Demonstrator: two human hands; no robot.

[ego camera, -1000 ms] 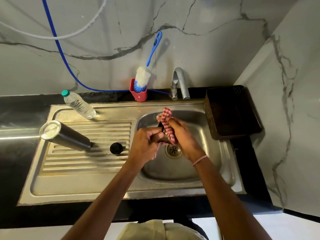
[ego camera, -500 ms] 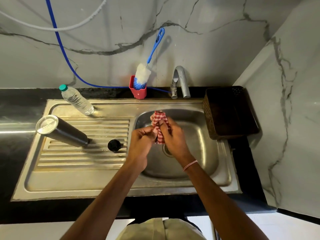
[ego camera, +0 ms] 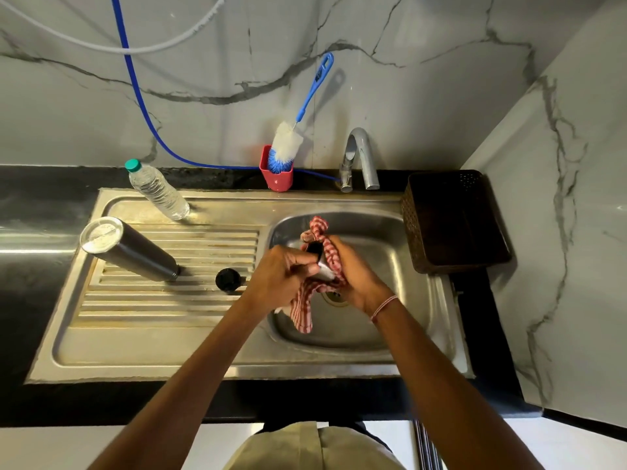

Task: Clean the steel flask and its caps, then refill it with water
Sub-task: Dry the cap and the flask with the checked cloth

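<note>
Two-handed work over the sink basin (ego camera: 390, 232), we noted: left hand (ego camera: 281, 276) pinched a cap (ego camera: 317, 252), right hand (ego camera: 356, 276) gripped checked cloth (ego camera: 303, 310) round it. Flask (ego camera: 135, 252) stood neck-down on the drainboard (ego camera: 169, 317), second cap (ego camera: 228, 279) beside; bottle (ego camera: 157, 193), brush (ego camera: 286, 144), basket (ego camera: 454, 218) around.

The cap (ego camera: 320, 266) was mostly covered by the checked cloth (ego camera: 330, 254) and the fingers of the left hand (ego camera: 281, 279) and right hand (ego camera: 356, 276). Only a dark rim and a steel patch were shown. The drain (ego camera: 336, 297) at their 6 o'clock was half hidden. The blue hose (ego camera: 135, 96) was cut off by the top edge at 11 o'clock.
</note>
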